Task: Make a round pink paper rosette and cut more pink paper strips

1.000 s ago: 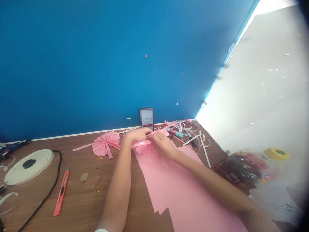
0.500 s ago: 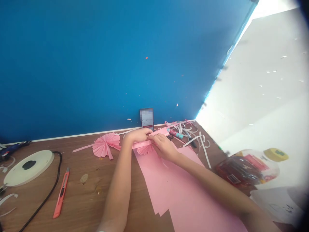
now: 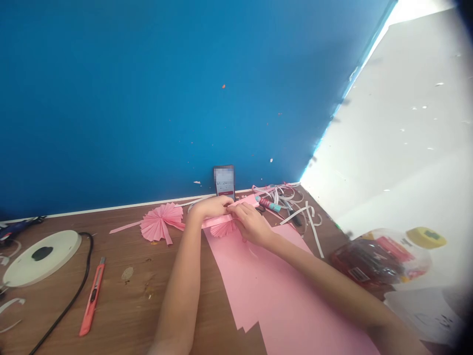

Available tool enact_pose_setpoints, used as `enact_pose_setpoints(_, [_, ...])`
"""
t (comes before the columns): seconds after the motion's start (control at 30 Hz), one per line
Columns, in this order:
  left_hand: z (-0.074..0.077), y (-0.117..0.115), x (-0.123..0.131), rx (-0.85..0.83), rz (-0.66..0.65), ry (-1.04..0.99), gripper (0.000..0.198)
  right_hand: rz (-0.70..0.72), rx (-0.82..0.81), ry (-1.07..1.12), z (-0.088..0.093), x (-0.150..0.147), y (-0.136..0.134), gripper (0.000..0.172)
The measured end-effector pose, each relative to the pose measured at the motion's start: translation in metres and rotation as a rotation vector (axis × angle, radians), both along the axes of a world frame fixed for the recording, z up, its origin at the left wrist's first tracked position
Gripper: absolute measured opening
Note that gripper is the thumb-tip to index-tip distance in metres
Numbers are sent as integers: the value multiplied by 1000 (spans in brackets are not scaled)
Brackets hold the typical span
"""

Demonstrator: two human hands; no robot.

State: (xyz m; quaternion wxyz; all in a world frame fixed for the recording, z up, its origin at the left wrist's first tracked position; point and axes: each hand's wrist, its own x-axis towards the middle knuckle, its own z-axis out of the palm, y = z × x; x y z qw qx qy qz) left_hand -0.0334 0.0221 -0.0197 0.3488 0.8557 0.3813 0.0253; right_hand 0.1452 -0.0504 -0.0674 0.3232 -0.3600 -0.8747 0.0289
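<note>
Both of my hands meet over a pink strip of folded paper (image 3: 216,221) near the back of the table. My left hand (image 3: 213,207) is closed on its far side, fingers bent toward the right hand. From the right, my right hand (image 3: 250,223) pinches the same paper. Below the strip, a pleated pink paper fan (image 3: 223,229) shows partly, the rest hidden by my hands. Under them lies a large sheet of pink paper (image 3: 266,276) with a notched edge. A finished-looking pleated pink rosette (image 3: 161,223) with a strip tail rests to the left.
A phone (image 3: 224,181) leans on the blue wall. Paper strips (image 3: 295,197) and a glue stick (image 3: 269,203) lie at back right. A red box cutter (image 3: 92,297), a black cable (image 3: 70,301) and a white disc (image 3: 42,259) are left. A yellow-capped bottle (image 3: 384,256) is right.
My hands stay on the pink folded paper in nearly the same place, with only a slight shift of the fingers. The view has moved very slightly.
</note>
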Motion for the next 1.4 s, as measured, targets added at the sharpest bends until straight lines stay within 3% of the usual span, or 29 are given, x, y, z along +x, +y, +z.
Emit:
enact_pose_setpoints(0.5, [5, -4, -1, -14, 11, -27, 15, -2, 3, -5, 1, 2, 2, 34])
enact_pose_setpoints(0.67, [5, -3, -5, -56, 47, -21, 29, -7, 1, -15, 3, 3, 2, 39])
enact_pose_setpoints(0.87, [20, -10, -14, -44, 60, 0, 38, -22, -11, 2, 0, 3, 3, 42])
enact_pose_setpoints(1.07, [31, -21, -20, -170, 152, 26, 56, -34, -26, 15, -4, 3, 4, 35])
enact_pose_setpoints(1.27, [33, -25, -23, -169, 167, 66, 39, -70, -43, 62, -11, 5, 8, 38])
enact_pose_setpoints(1.4, [33, -25, -26, -212, 189, 73, 38, -138, -73, 121, -14, 7, 10, 38])
